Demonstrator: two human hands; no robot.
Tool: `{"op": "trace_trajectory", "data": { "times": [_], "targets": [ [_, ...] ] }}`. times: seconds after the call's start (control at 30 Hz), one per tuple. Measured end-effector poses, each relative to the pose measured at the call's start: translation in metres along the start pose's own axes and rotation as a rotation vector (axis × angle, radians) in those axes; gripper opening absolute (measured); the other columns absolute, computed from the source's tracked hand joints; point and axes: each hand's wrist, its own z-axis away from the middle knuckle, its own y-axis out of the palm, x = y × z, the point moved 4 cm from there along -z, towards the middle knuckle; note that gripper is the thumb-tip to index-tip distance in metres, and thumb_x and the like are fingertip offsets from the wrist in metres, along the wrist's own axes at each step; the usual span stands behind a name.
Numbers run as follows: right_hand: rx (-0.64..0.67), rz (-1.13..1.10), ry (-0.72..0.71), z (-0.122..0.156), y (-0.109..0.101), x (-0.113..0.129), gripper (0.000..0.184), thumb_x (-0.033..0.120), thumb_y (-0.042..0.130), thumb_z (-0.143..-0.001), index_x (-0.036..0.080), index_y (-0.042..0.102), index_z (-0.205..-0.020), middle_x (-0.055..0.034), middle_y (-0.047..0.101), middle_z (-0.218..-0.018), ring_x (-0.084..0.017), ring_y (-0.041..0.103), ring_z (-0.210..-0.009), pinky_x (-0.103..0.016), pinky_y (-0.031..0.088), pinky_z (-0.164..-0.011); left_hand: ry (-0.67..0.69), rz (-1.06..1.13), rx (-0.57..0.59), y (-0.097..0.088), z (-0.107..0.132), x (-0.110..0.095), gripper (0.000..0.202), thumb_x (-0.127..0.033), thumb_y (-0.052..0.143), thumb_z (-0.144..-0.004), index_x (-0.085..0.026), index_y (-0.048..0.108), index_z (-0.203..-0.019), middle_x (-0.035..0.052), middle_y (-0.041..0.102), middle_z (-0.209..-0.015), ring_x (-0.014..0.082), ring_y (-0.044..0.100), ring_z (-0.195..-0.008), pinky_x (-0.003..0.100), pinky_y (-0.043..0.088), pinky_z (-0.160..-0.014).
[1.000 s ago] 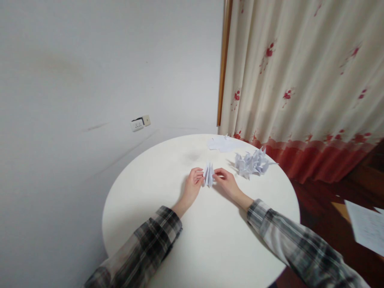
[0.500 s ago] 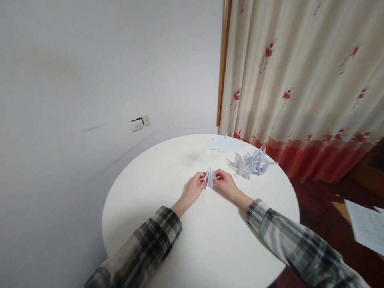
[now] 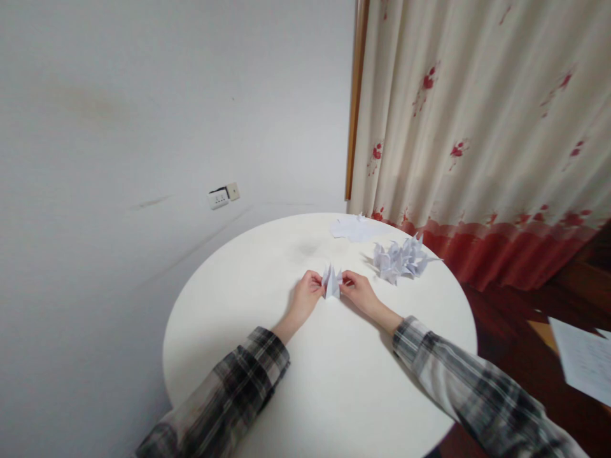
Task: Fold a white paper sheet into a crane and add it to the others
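Between my two hands a white folded-paper piece, with pointed tips upward, is held close over the round white table. My left hand pinches its left side with closed fingers. On the opposite side, the thumb and fingers of my right hand pinch the paper's right edge. A heap of white origami cranes lies a little beyond my right hand.
Loose white paper lies at the table's far edge. A floral curtain hangs behind on the right. Left of it is the wall with a socket. Printed sheets lie low at the far right.
My left hand has shifted slightly up and left, and the folded paper's layers stand a bit wider apart. My right hand has hardly moved.
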Motion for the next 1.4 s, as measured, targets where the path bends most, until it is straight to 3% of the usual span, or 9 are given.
{"op": "trace_trajectory", "data": {
  "times": [0.1,0.3,0.6,0.8,1.0,1.2,1.4],
  "targets": [
    [-0.006,0.003,-0.003,0.0,0.0,-0.001,0.005,0.021,0.051,-0.068,0.018,0.054,-0.065,0.0014,0.056,-0.064,-0.013,0.049,-0.062,-0.025,0.039,-0.063,0.009,0.013,-0.036,-0.002,-0.002,0.002,0.021,-0.013,0.062,-0.057,-0.018,0.05,-0.074,-0.0031,0.057,-0.067,0.0106,0.056,-0.063,0.021,0.045,-0.06],
    [-0.022,-0.041,0.041,0.001,-0.001,-0.006,0.009,0.025,0.05,-0.07,0.018,0.052,-0.064,0.0009,0.055,-0.064,-0.013,0.049,-0.06,-0.024,0.039,-0.059,-0.021,-0.071,0.178,0.005,-0.004,0.015,0.012,-0.026,0.058,-0.067,-0.016,0.061,-0.073,0.0013,0.064,-0.071,0.0148,0.059,-0.067,0.025,0.046,-0.066],
    [0.004,-0.017,0.029,0.0,-0.001,-0.006,0.008,0.024,0.053,-0.07,0.017,0.055,-0.066,0.0007,0.056,-0.065,-0.012,0.05,-0.06,-0.024,0.04,-0.059,-0.012,-0.174,0.095,0.0,-0.007,0.021,0.009,-0.019,0.056,-0.066,-0.016,0.063,-0.071,0.0029,0.067,-0.074,0.0159,0.061,-0.069,0.026,0.046,-0.067],
    [0.084,0.011,0.02,0.0,0.001,-0.007,0.01,0.021,0.055,-0.07,0.015,0.06,-0.076,-0.0027,0.062,-0.073,-0.013,0.055,-0.064,-0.024,0.042,-0.062,-0.016,-0.341,0.183,0.001,-0.006,0.025,0.018,-0.026,0.059,-0.067,-0.016,0.062,-0.082,0.0023,0.066,-0.077,0.0151,0.059,-0.067,0.024,0.045,-0.062],
    [0.03,0.235,-0.087,0.0,-0.004,-0.003,0.004,0.017,0.052,-0.071,0.015,0.055,-0.069,-0.0008,0.057,-0.067,-0.012,0.049,-0.063,-0.023,0.037,-0.061,0.07,-0.462,0.202,0.003,-0.001,0.014,0.015,-0.021,0.055,-0.069,-0.016,0.059,-0.082,0.0018,0.063,-0.078,0.0135,0.057,-0.068,0.022,0.043,-0.062],
    [0.023,0.263,-0.098,0.001,-0.004,-0.001,0.005,0.016,0.05,-0.072,0.016,0.05,-0.066,0.0023,0.052,-0.061,-0.011,0.045,-0.058,-0.021,0.034,-0.057,0.053,-0.36,0.182,0.004,0.001,0.002,0.008,-0.017,0.049,-0.069,-0.017,0.057,-0.068,-0.0006,0.059,-0.066,0.0129,0.054,-0.063,0.022,0.041,-0.06],
    [-0.02,0.054,0.008,-0.001,-0.005,-0.008,0.008,0.022,0.054,-0.071,0.015,0.056,-0.069,-0.0002,0.058,-0.065,-0.012,0.05,-0.059,-0.023,0.038,-0.059,-0.067,-0.119,0.083,0.001,-0.004,0.005,0.006,-0.017,0.049,-0.065,-0.017,0.055,-0.067,-0.0011,0.058,-0.063,0.0123,0.054,-0.061,0.022,0.04,-0.058]
  ]
}}
